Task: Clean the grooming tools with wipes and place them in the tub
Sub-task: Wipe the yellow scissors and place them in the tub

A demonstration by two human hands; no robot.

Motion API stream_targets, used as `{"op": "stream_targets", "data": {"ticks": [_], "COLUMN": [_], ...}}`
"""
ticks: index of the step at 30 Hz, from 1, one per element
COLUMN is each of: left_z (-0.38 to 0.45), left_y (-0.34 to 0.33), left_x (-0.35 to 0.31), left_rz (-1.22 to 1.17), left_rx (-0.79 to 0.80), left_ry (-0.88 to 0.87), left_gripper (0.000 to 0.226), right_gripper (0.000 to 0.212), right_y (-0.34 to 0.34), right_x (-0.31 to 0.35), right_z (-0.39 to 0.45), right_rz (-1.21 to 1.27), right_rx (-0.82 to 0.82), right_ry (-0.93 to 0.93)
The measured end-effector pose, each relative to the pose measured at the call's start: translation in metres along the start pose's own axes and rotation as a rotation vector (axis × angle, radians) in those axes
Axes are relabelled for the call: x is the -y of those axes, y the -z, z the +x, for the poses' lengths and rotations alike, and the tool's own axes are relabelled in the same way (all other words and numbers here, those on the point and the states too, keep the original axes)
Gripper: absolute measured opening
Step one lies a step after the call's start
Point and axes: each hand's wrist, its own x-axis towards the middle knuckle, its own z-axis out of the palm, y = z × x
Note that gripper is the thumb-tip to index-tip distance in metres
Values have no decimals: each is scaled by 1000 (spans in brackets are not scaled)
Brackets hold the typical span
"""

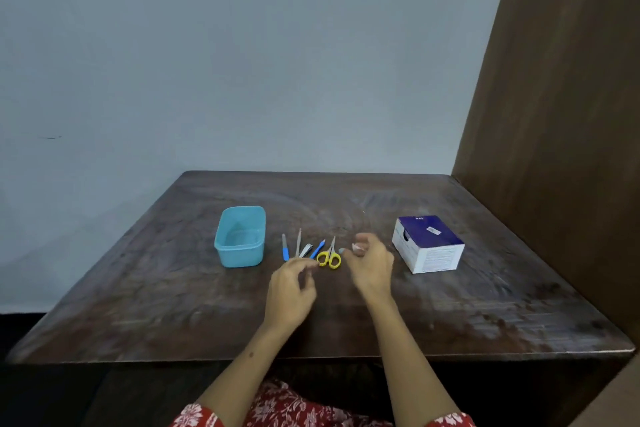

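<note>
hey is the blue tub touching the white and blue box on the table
Apart. The head view shows the blue tub left of the row of grooming tools and the box right of both hands, with bare table between.

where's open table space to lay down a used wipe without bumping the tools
Bare table lies behind the tools up to the wall, left of the blue tub, and along the near edge below both hands. It is crowded between the tub and the wipes box: the tools, the yellow scissors, the left hand and right hand.
</note>
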Motion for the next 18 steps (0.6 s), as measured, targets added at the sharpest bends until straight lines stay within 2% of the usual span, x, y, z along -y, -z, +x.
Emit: {"op": "stream_targets", "data": {"ticks": [6, 10, 14, 16, 18], "left_z": [-5, 8, 29, 39, 48], "left_y": [7, 0, -9, -17, -27], "left_x": [17, 23, 29, 34, 37], "left_rz": [-33, -31, 2, 63, 109], "left_rx": [-47, -72, -72, -65, -53], "left_ry": [-25, -93, -139, -146, -142], "left_gripper": [32, 33, 34, 31, 30], "right_gripper": [31, 47, 43, 36, 37], "right_y": [-28, -43, -49, -49, -47], "right_x": [-6, -13, -13, -14, -16], "right_z": [-4, 6, 24, 33, 42], "right_rz": [-342, -512, -537, -503, -449], "right_rx": [95, 92, 135, 160, 190], "right_ry": [-38, -16, -38, -82, -150]}}
